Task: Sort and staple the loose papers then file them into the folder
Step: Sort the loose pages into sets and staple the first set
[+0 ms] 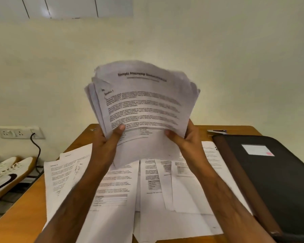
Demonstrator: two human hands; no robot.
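Observation:
A thick, fanned stack of printed papers [142, 104] is raised upright above the table. My left hand [106, 137] grips its lower left edge, thumb on the front page. My right hand [184, 137] grips the lower right edge the same way. Several loose printed sheets [123, 186] lie spread and overlapping on the wooden table [25, 213] below. A black zip folder [274, 179] with a brown spine and a white label lies closed at the right. A metal stapler [216, 132] sits just beyond the folder's far corner.
A pale wall stands close behind the table. A switchboard [18, 132] with a plugged-in black cable is on the wall at the left. White shoes [5, 174] rest on a low rack left of the table.

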